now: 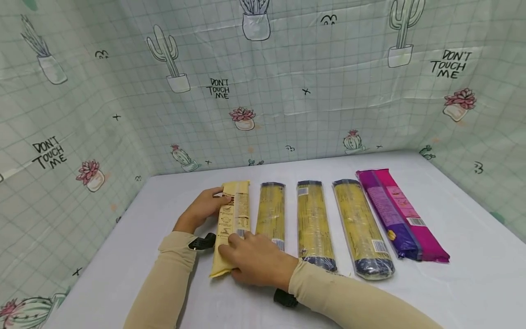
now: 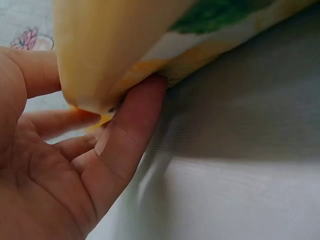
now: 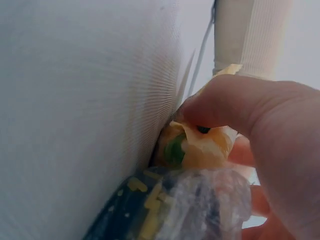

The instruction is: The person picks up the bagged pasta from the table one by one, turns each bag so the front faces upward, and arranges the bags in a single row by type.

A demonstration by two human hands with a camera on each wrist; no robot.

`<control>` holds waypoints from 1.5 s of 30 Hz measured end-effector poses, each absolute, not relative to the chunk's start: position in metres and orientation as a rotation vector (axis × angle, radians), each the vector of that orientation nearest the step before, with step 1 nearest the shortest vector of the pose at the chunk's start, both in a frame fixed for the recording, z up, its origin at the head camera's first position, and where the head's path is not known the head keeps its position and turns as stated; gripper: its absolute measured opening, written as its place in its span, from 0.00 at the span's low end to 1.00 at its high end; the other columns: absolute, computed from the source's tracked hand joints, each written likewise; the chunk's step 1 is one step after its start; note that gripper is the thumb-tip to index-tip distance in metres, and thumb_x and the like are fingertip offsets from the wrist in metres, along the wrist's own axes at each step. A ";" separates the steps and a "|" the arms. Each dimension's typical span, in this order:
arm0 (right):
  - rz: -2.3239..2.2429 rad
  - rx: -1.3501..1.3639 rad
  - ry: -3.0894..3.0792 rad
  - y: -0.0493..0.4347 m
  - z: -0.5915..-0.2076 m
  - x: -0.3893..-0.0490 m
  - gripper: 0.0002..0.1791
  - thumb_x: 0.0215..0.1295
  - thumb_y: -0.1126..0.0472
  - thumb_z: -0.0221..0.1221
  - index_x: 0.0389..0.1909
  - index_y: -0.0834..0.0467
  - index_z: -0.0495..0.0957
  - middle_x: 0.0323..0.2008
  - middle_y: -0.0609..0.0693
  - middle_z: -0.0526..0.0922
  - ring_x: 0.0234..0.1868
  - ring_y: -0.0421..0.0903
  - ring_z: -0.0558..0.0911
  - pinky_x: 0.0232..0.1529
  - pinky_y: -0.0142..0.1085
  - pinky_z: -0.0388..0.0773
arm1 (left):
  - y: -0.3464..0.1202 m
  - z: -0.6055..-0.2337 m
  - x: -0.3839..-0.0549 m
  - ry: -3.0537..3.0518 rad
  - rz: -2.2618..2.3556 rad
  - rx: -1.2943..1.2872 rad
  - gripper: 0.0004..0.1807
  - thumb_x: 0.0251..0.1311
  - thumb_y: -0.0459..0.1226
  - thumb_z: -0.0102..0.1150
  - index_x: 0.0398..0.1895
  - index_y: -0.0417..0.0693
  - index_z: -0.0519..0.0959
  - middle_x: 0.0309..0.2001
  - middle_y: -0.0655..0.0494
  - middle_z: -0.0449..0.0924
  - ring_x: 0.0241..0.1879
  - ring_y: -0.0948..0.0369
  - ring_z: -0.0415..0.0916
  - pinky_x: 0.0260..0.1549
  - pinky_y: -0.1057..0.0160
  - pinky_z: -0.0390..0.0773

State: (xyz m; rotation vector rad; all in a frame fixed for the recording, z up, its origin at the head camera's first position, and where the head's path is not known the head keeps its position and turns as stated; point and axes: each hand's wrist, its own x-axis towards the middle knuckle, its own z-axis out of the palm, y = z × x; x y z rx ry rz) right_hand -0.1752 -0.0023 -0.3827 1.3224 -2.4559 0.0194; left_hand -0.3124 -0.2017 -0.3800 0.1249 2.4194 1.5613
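A pale yellow printed packet (image 1: 236, 217) lies lengthwise on the white table, leftmost in a row of packets. My left hand (image 1: 205, 206) holds its far left edge, fingers over the top; in the left wrist view the thumb (image 2: 132, 125) reaches under the yellow wrapper (image 2: 107, 45). Across the packet's near right side, my right hand (image 1: 263, 259) grips it with bent fingers. In the right wrist view the right thumb (image 3: 220, 102) presses on the crumpled yellow end (image 3: 205, 150), and fingertips show on the other side. The right hand hides part of the packet's near half.
To the right lie several clear-wrapped yellow packs with dark blue ends: one nearest my right hand (image 1: 271, 208), a middle one (image 1: 314, 219) and another (image 1: 363, 228). A pink and purple packet (image 1: 404, 217) slants at the far right. Behind stands a cactus-print cloth (image 1: 296, 114).
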 end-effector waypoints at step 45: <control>0.578 1.253 -2.393 -0.002 -0.380 -0.173 0.28 0.60 0.58 0.64 0.63 0.42 0.78 0.64 0.65 0.69 0.44 0.54 0.83 0.36 0.37 0.82 | -0.210 -0.365 -0.308 2.131 2.095 0.010 0.34 0.69 0.31 0.49 0.76 0.31 0.52 0.55 0.39 0.75 0.39 0.61 0.83 0.38 0.65 0.84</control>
